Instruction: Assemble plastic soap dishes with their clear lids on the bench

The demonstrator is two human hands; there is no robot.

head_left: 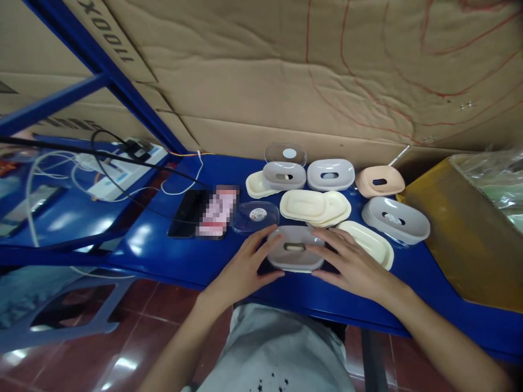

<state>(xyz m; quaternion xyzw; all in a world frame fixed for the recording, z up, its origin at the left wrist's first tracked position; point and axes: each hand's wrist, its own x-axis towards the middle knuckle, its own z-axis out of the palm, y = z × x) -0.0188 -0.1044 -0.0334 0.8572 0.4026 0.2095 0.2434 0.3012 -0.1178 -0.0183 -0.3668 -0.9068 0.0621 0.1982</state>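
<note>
On the blue table near its front edge sits a grey oval soap dish (295, 262) with a slot in its bottom; a thin cream rim shows beneath it. My left hand (254, 260) is closed around its left end, with the thumb low at the front. Around the right end my right hand (347, 264) is closed likewise, fingers on the rim and thumb at the front. A cream oval tray (373, 247) lies partly behind my right hand. Just beyond the dish are stacked cream trays (304, 206) and a clear lid (245, 220) with a round sticker.
Further back stand more grey dishes (330, 175), a peach dish (379, 188) and an upright clear lid (281, 154). Another grey dish (414, 228) lies right, beside a cardboard box (461, 239). Phones (186, 215), a power strip (122, 174) and cables are at left.
</note>
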